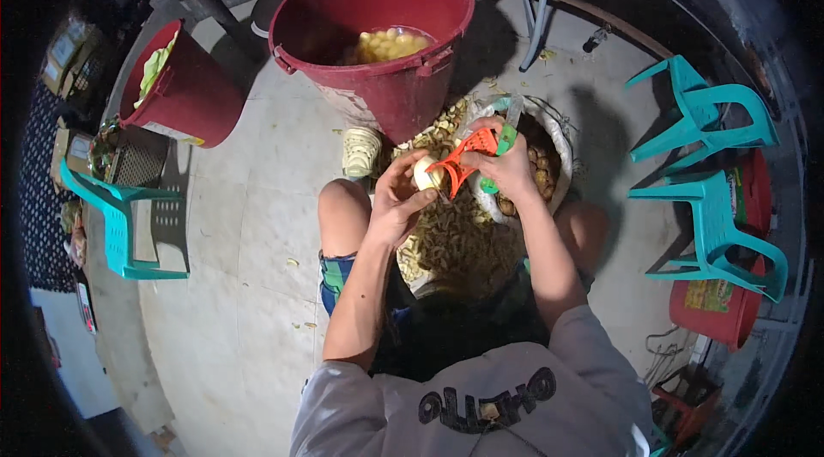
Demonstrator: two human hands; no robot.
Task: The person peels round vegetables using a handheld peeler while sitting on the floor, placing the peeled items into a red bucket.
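Observation:
My left hand (pixel 398 201) grips a pale peeled potato (pixel 427 173), fingers curled around it in front of my knees. In my right hand (pixel 508 167) is an orange peeler (pixel 466 158), its head up against the potato's right side. Green parts show at the right hand's grip, though how they join the peeler is hard to make out. Just beyond that hand stands a white sack (pixel 562 146) of brown unpeeled potatoes (pixel 541 167), partly hidden by my forearm. Below both hands, a heap of peelings (pixel 459 242) covers the floor between my legs.
A large red tub (pixel 369 78) ahead holds peeled potatoes (pixel 388 46) in liquid. To its left stands a smaller red bucket (pixel 193 96) with pale green contents. Teal plastic chairs (pixel 120 221) flank both sides, with red containers (pixel 717 307) by the right ones.

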